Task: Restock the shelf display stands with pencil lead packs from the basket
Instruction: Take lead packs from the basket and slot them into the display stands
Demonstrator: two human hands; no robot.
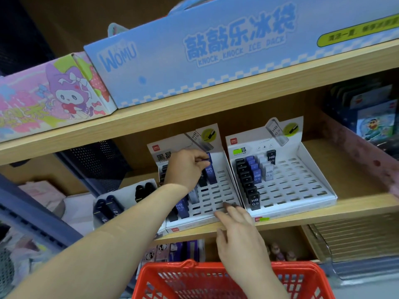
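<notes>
A slim blue pencil lead pack (210, 170) marked HB 0.5 stands upright in a back-row slot of the left white slotted cardboard display stand (218, 197) on the middle wooden shelf (323, 209). The left hand (186, 167) pinches its top between thumb and fingertips. More blue, black and clear packs fill this stand's left columns, partly hidden behind the left forearm. The right hand (235, 219) lies loosely open, fingertips touching the stand's front edge, holding nothing that can be seen. Just beside stands a second white slotted display stand (302, 186), with black, blue and clear packs in its left columns. Below, at the frame's bottom, sits a red plastic mesh basket (168, 281); its contents cannot be made out. A pale blue ice pack box (194, 55) rests on the shelf above.
</notes>
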